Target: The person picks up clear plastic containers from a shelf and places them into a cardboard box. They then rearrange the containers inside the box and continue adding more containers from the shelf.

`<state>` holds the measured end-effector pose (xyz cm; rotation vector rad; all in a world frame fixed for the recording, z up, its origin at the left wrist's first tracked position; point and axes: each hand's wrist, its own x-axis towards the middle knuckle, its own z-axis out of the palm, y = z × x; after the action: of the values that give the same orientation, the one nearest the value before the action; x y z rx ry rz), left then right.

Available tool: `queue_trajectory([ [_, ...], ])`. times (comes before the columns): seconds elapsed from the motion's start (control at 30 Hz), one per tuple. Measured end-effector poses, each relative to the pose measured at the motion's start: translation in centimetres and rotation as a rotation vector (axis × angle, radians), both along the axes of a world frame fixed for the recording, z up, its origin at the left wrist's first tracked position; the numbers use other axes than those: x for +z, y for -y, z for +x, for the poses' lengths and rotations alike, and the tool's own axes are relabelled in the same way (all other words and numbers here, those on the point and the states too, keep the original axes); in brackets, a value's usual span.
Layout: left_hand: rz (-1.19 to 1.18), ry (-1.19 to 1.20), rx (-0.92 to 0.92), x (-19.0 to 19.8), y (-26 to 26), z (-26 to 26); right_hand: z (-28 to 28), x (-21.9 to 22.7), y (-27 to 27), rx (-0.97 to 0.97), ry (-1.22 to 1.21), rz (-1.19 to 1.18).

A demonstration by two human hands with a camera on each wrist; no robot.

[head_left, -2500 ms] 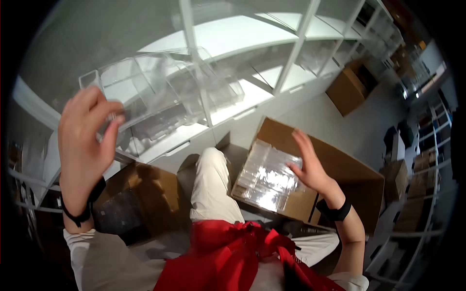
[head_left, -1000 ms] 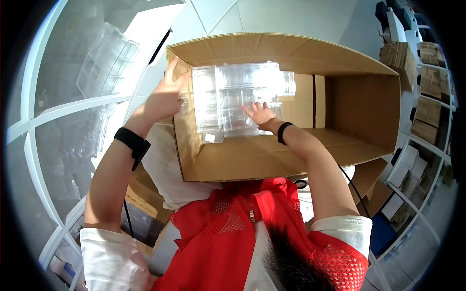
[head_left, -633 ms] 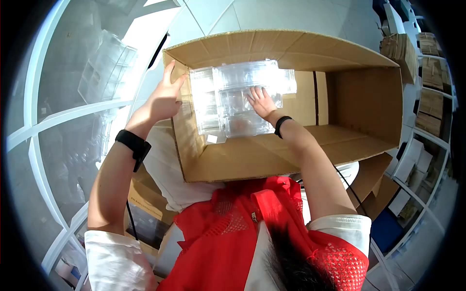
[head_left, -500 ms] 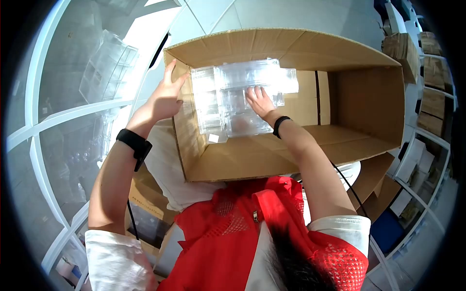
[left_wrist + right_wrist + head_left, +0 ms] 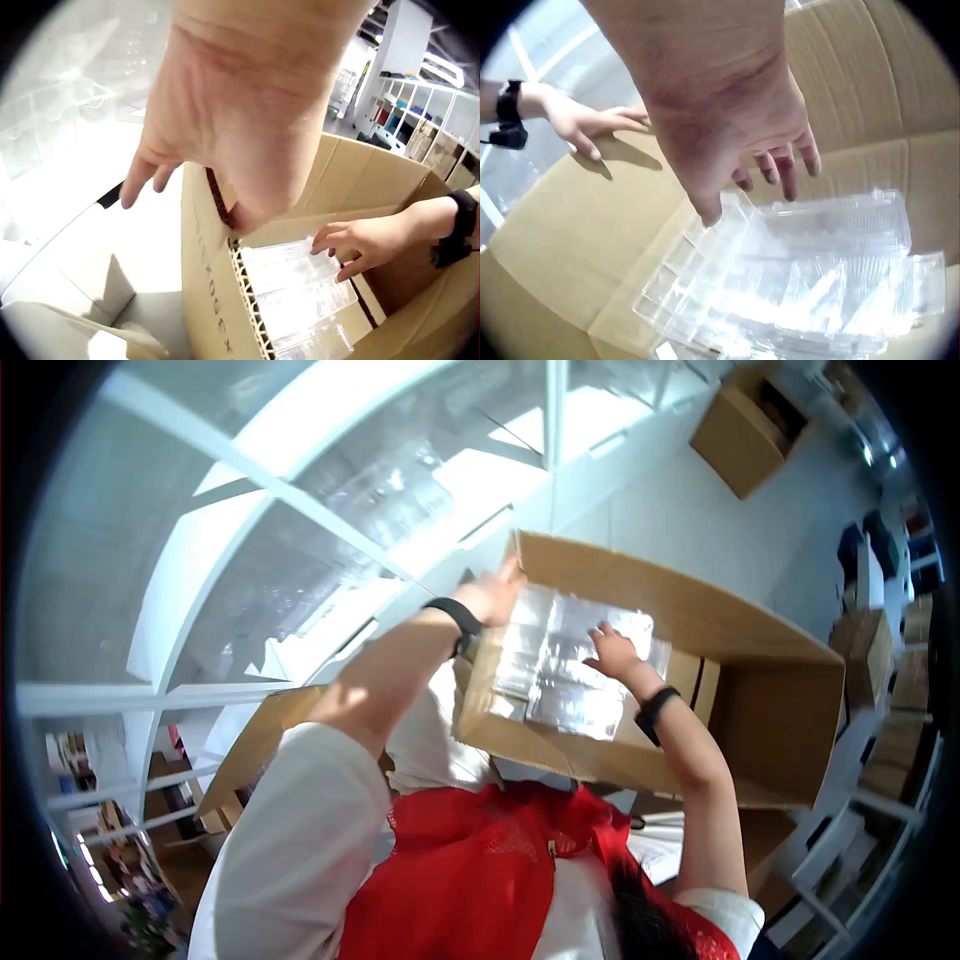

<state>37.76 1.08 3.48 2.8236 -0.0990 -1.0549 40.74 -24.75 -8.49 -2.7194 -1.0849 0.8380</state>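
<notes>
A long cardboard box (image 5: 765, 710) stands open-topped before me. Clear plastic organizer trays (image 5: 575, 705) fill its left part, shining in the light. My left hand (image 5: 490, 598) is at the box's left rim; in the left wrist view its fingers hang outside the wall, and the thumb lies at the corrugated edge (image 5: 251, 307). Over the trays is my right hand (image 5: 612, 652), fingers spread and slightly bent. The right wrist view shows that hand (image 5: 735, 127) palm down above the clear plastic, with nothing held in it.
White shelving with glass-like panels runs along the left, with more clear plastic organizers (image 5: 400, 495) on a shelf. Another cardboard box (image 5: 745, 435) sits on the floor at the back. Flattened cartons (image 5: 862, 650) and racks line the right side.
The left hand came from near the shelf onto the box rim. The right hand has shifted over the trays from pressing among them. The head view has swung toward the shelving.
</notes>
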Motion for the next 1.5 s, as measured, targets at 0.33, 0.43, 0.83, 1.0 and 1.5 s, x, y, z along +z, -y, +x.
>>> queue_trajectory([
  [0.33, -0.438, 1.259, 0.196, 19.6, -9.8, -9.3, 1.1, 14.6, 6.4, -0.143, 0.195, 0.384],
  [0.43, -0.244, 1.489, 0.501, 26.8, -19.0, -11.6, 0.1, 14.9, 7.0, -0.215, 0.17, 0.396],
  [0.83, 0.886, 0.782, 1.127, 27.7, -48.5, -19.0, -4.6, 15.8, 5.5, -0.148, 0.147, 0.275],
  [1.0, 0.845, 0.852, 1.037, 27.6, -50.2, -20.8, -3.4, 15.1, 5.2, -0.061, 0.192, 0.245],
  [1.5, 0.753, 1.32, 0.556, 29.9, -35.9, -19.0, -4.8, 23.4, -6.6, 0.173, 0.267, 0.44],
])
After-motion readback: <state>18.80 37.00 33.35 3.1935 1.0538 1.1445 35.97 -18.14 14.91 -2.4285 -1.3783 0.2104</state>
